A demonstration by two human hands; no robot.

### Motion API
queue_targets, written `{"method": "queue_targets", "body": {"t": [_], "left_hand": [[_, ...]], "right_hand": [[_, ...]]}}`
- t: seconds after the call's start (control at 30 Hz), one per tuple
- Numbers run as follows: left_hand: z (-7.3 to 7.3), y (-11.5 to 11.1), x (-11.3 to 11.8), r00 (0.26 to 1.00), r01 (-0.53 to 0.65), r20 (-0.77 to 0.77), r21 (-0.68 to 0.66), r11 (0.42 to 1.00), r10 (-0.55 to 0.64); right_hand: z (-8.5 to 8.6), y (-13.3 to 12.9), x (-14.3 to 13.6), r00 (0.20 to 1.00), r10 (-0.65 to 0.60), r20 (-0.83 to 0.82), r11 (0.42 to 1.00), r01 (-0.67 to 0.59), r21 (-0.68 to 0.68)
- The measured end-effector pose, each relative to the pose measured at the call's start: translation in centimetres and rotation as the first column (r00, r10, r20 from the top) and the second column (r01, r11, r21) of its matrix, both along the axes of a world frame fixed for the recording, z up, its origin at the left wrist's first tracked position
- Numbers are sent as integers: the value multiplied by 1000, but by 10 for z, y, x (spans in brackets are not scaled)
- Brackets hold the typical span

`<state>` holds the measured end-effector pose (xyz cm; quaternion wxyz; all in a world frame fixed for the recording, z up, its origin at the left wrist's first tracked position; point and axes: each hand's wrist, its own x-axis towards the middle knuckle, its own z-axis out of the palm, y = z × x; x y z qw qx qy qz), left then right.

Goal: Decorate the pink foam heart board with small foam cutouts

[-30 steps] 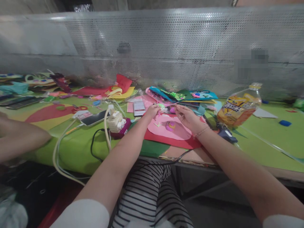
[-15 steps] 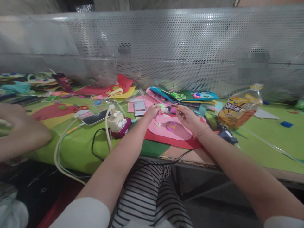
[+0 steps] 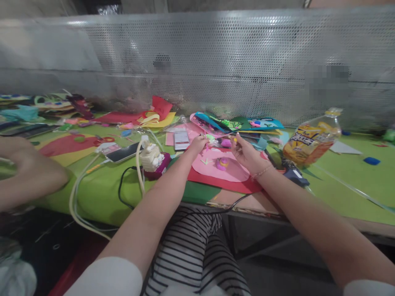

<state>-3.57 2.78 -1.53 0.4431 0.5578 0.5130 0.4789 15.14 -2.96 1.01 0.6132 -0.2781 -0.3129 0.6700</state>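
Observation:
My left hand (image 3: 198, 144) is closed above the far left part of a pink paper cutout (image 3: 212, 172). Its fingertips pinch something I cannot make out, beside a thin pink strip and a pale green lump (image 3: 211, 138). My right hand (image 3: 246, 155) holds a small yellow lump (image 3: 235, 140), seemingly modelling clay, between thumb and fingers. Below and between the hands, a purple and yellow clay shape (image 3: 222, 163) lies on the pink cutout, which rests on a red sheet (image 3: 226, 188). A bright pink lump (image 3: 226, 143) is near my right fingertips.
A phone (image 3: 181, 140) lies behind my left hand. Left of my forearm are a power adapter (image 3: 152, 159) with cables and another phone (image 3: 125, 152). A large plastic bottle (image 3: 311, 142) stands tilted at right. Another person's arm (image 3: 27, 172) rests at far left. Decorated sheets (image 3: 262, 124) lie behind.
My right thumb and fingers have shifted slightly, and the yellow lump shows farther right. My left hand stays nearly where it was.

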Motion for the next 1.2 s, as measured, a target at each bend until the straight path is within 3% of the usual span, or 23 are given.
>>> {"method": "queue_targets", "body": {"t": [0.13,0.27,0.33,0.4,0.47,0.57,0.63,0.7,0.87,1.07,1.2], "left_hand": [[-2,4,-1,1000,4,-5,27,1000,-4],[-5,10,-1,1000,0,-12,64,998,1],[-5,10,0,1000,-2,-21,58,998,3],[-3,6,0,1000,-6,-19,35,999,6],[0,1,1,1000,-6,-13,12,1000,6],[4,-5,1,1000,-8,-22,0,1000,8],[5,-7,1,999,-17,-30,11,1000,17],[6,-8,1,999,-21,-35,30,999,22],[5,-6,1,999,-18,-50,29,999,20],[5,-7,1,998,-16,-54,11,1000,16],[2,-8,0,1000,-17,-17,35,999,18]], "right_hand": [[1,1,1,998,23,50,1000,-24,16],[-2,-2,-2,987,71,144,983,-94,159],[-4,-4,-5,967,33,252,961,-100,257],[-5,-5,-9,896,-90,435,922,-90,376],[-6,-8,-11,721,-295,628,845,-111,524],[-4,-14,-14,429,-580,693,638,-289,713],[-3,-19,-14,345,-686,641,504,-410,760],[-3,-23,-14,301,-739,603,437,-467,769],[-3,-27,-15,241,-768,594,428,-497,755],[-3,-23,-15,267,-786,557,367,-524,769],[-5,-8,-14,205,-733,649,482,-517,707]]}}
